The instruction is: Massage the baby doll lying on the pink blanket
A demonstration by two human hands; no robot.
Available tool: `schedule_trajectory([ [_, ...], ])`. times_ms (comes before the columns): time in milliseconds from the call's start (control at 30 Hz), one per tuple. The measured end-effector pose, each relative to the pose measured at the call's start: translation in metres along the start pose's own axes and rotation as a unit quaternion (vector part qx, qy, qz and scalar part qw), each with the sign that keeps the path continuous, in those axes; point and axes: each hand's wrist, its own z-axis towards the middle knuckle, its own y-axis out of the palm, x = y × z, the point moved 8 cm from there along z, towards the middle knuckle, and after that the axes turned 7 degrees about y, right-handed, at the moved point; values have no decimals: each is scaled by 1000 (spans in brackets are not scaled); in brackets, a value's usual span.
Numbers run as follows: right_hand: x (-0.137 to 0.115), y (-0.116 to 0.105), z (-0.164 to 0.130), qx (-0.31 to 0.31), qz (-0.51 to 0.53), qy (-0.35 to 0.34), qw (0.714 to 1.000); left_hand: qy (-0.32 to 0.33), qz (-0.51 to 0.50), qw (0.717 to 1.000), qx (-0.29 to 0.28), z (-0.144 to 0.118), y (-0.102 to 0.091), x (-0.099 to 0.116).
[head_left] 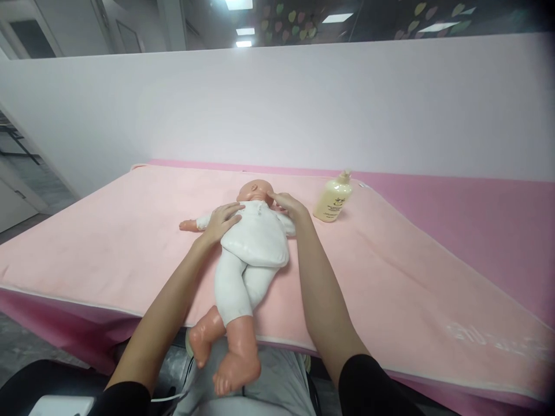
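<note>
A baby doll [254,242] with a white cloth body lies lengthwise in front of me, its head away from me and one ear showing. Its bare plastic feet hang past the table's near edge. My left hand [223,221] rests on the left side of the doll's upper body, fingers stretched out. Beside the doll's head and shoulder on the right is my right hand [288,205], its fingers extended and touching near the neck. Part of that hand's fingertips is hidden. Neither hand is wrapped around anything.
A pale yellow pump bottle [333,199] stands right of my right hand. Beneath everything is a peach towel [390,277] over a pink cover [498,231]. A white partition [277,110] rises behind the table. A white device [60,405] with a cable sits at lower left.
</note>
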Motion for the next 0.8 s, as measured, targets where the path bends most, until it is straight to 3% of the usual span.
schedule_trajectory([
  [133, 10, -13, -11, -47, -166, 31, 984, -23, 122, 992, -38, -5, 7, -8],
  [233, -1, -13, -25, -112, -211, -45, 970, -31, 186, 982, -29, -7, 8, -11],
  [300, -11, -16, -33, -114, -238, -88, 961, -38, 223, 974, -16, -8, 6, -14],
  [400, -28, -21, -40, -65, -245, -133, 958, -51, 265, 963, -4, -8, 5, -19],
  [500, -43, -24, -46, 23, -204, -173, 963, -56, 266, 962, 10, -9, 4, -21],
  [633, -43, -28, -43, 132, -155, -187, 961, -38, 224, 972, 58, -9, 1, -13],
  [700, -36, -29, -36, 145, -157, -167, 963, -17, 185, 979, 82, -8, -1, -4],
  [800, -33, -35, -35, 118, -180, -126, 968, 19, 114, 989, 90, -7, 1, 7],
])
